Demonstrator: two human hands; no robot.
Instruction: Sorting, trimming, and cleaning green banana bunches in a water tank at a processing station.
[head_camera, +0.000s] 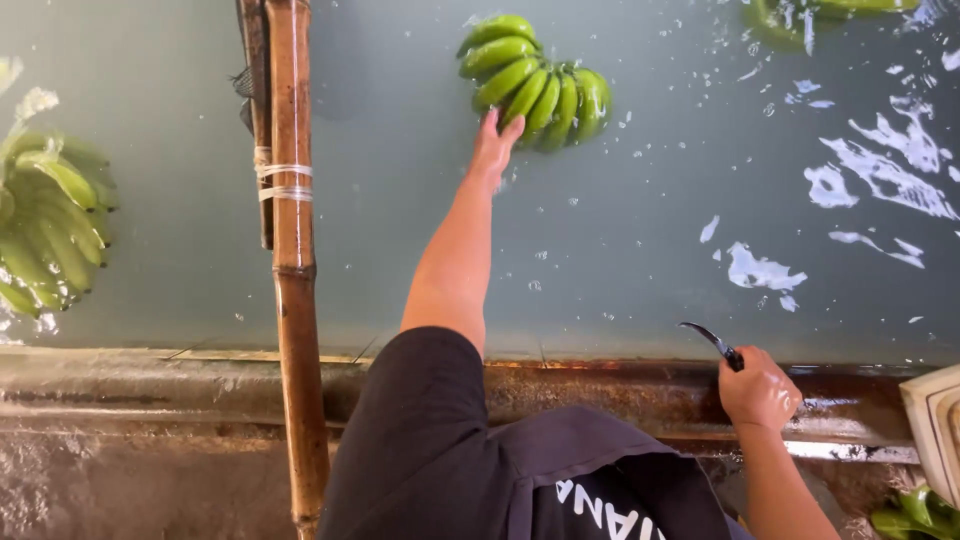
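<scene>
My left hand (494, 148) stretches far out over a water tank and touches the near edge of a floating bunch of green bananas (535, 85); whether its fingers grip the bunch I cannot tell. My right hand (758, 389) rests on the tank's wet rim (620, 385) and is closed around the handle of a small curved knife (712, 340), blade pointing up and left over the water.
A bamboo pole (292, 250) with white binding stands across the tank at left. Another banana bunch (50, 220) floats at far left, more bananas (800, 12) at top right and some (915, 512) at bottom right beside a pale tray corner (935, 420).
</scene>
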